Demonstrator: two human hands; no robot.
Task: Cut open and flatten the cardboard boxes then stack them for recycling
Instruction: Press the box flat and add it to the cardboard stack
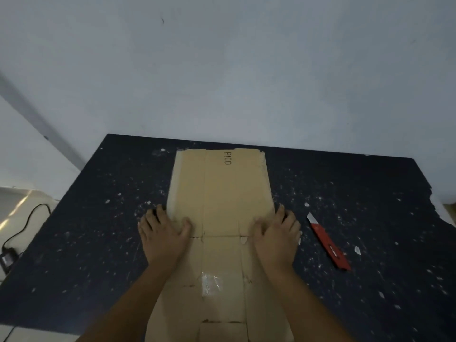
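Lengthwise, the flattened cardboard box [222,193] runs bottom to top of frame; left hand [162,233] and right hand [276,233] press it, fingers flat, grasping nothing.

Matt brown cardboard [222,193] on dark speckled tabletop [98,218].
Cardboard: plain corrugated paper, dull finish, creased w/ fold lines, torn at edges, printed "PICO"; patch of clear glossy tape [209,283], crinkled, catching light. Tabletop: matt navy-black, rough-looking, flecked w/ white chips and scuffs, chipped at rt edge. Knife [328,243]: red plastic body, smooth, slight sheen; bare metal blade, bright. Wall [222,70]: pale matt paint, smooth. Cable [29,218]: black, rubbery-looking.
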